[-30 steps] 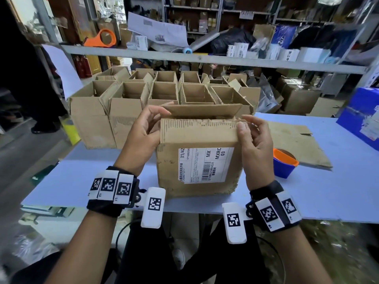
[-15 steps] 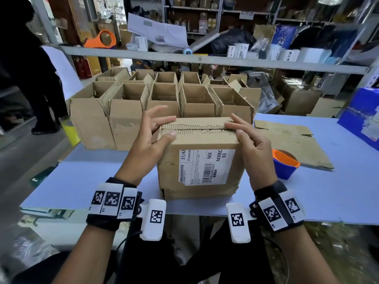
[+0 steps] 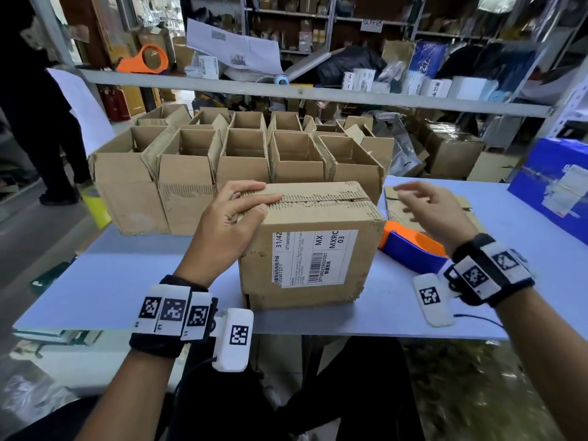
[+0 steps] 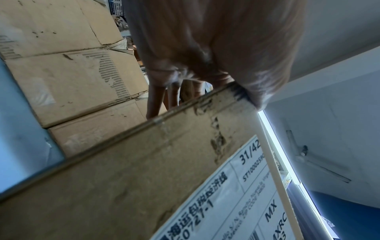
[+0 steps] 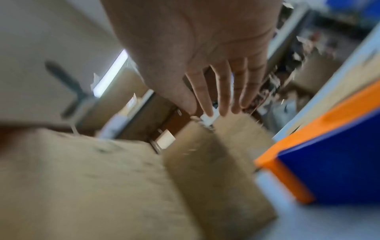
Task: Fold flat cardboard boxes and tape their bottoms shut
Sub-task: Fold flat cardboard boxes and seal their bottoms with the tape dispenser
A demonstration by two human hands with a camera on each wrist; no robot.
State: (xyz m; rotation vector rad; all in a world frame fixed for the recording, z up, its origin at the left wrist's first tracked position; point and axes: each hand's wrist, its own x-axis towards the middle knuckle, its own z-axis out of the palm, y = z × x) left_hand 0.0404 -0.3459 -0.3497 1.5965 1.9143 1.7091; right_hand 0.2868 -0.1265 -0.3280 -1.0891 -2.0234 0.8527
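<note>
A brown cardboard box (image 3: 305,256) with a white shipping label stands on the pale blue table (image 3: 111,281), its top flaps folded down and meeting at a seam. My left hand (image 3: 251,202) presses on the box's top left corner: the fingers lie flat across the flaps and the thumb is against the front edge. In the left wrist view the fingers (image 4: 156,100) reach over the box (image 4: 144,178). My right hand (image 3: 413,198) hovers off the box to its right, blurred, fingers spread, holding nothing. Below it lies an orange and blue tape dispenser (image 3: 410,249), also in the right wrist view (image 5: 329,162).
Rows of open-topped folded boxes (image 3: 191,173) stand behind the box. A flat cardboard sheet (image 3: 464,205) lies at the right, and a blue carton (image 3: 556,186) at the far right. A metal shelf (image 3: 318,93) crosses above. A person (image 3: 38,122) stands at the left.
Both hands folded the top flaps down onto the box. The right hand has since left the box and swung right, over the tape dispenser. The left hand stays pressing on the flaps.
</note>
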